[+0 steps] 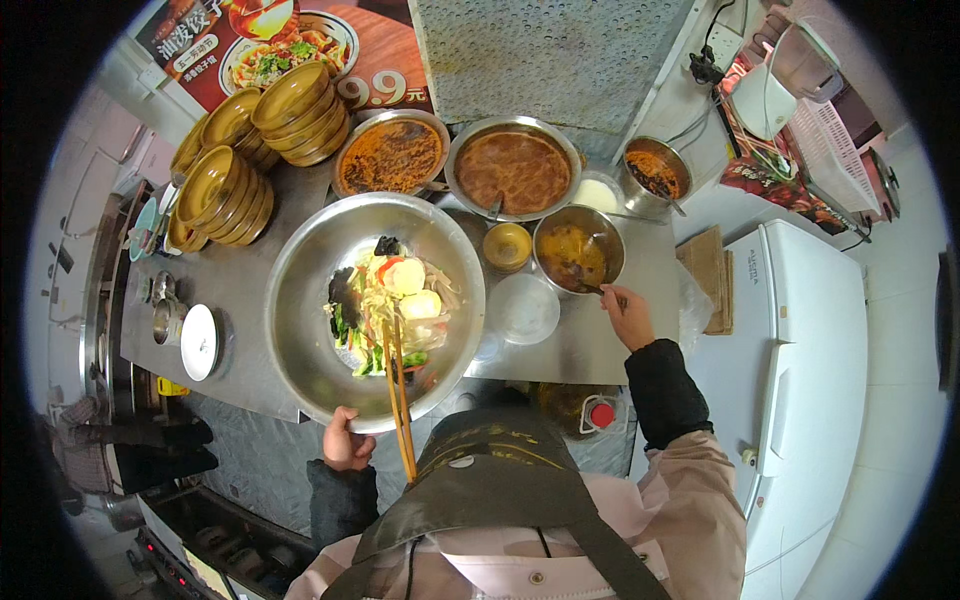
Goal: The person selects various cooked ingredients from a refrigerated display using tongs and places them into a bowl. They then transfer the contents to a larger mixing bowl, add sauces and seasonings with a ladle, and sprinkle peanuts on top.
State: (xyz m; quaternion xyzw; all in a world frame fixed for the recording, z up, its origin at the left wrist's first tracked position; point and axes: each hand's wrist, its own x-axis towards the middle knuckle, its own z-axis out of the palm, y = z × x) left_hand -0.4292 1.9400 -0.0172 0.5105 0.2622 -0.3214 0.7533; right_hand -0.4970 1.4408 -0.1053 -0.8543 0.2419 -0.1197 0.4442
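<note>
Steadying the wide steel bowl (293, 300) by its near rim, the left hand (347, 443) has the thumb up at the edge; how the other fingers lie underneath, I cannot tell. And the bowl sits large at the near edge of the counter (245, 372), its food heaped toward the right: black frilly pieces (346, 295), pale yellow slices (405, 277), green leaves (382, 362), light strands among them. Two chopsticks (400, 400) lean over the near rim, tips down in the heap!

Across to the right hand (628, 316), fingers closed together and pinching the handle of a spoon (592, 289), which dips into a steel pot (622, 262) of amber liquid with darker bits. Just left of that pot, a small yellow-brown bowl (507, 247); nearer the person, a round translucent disc (525, 308).

Behind, what a line-up! One basin (338, 170) full of orange-red sauce, another (576, 170) brimming with smoother brown-red, a handle poking out, then a small container of something white (600, 192), and a deeper pot (645, 207) of red and dark sauce. Far left, yellow-brown bowls (300, 115) stand stacked.
</note>
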